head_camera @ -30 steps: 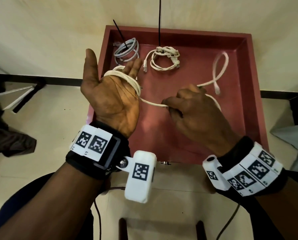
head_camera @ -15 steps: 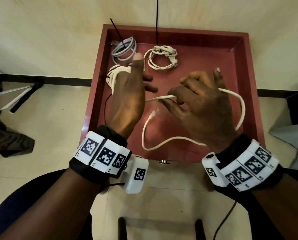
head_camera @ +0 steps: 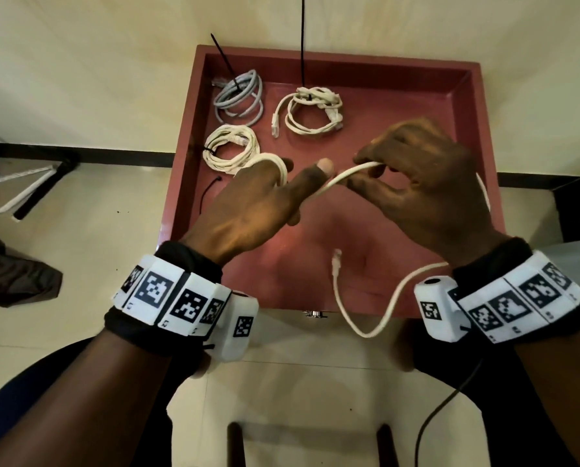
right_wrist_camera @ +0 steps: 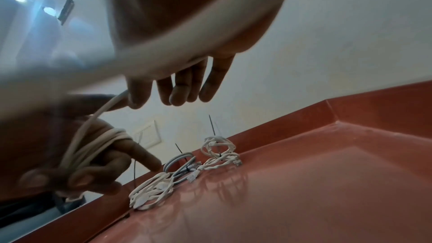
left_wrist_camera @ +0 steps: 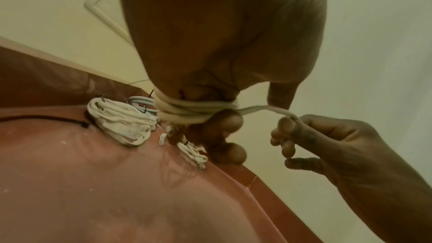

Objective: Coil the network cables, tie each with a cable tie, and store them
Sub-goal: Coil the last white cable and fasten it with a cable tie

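Note:
Over the red tray (head_camera: pixel 450 96), my left hand (head_camera: pixel 292 183) is palm down with a cream-white network cable (head_camera: pixel 345 173) wound in several turns round its fingers (left_wrist_camera: pixel 196 112). In the right wrist view these fingers curl over the coil (right_wrist_camera: pixel 93 147). My right hand (head_camera: pixel 416 176) pinches the same cable just right of the left thumb, and the stretch between the hands is taut. The free tail loops under the right wrist and ends in a plug (head_camera: pixel 336 261) hanging above the tray's front.
Three tied coils lie at the tray's back left: a grey one (head_camera: pixel 239 97) and two white ones (head_camera: pixel 312 111) (head_camera: pixel 231 151), with black tie tails sticking up. A loose black cable tie (head_camera: pixel 207 193) lies by the left wall. A dark table frame (head_camera: pixel 551 183) runs behind.
My left hand has turned from palm up to palm down. The right hand has carried the cable round towards it, so the tail is shorter and its plug has come to the tray's front.

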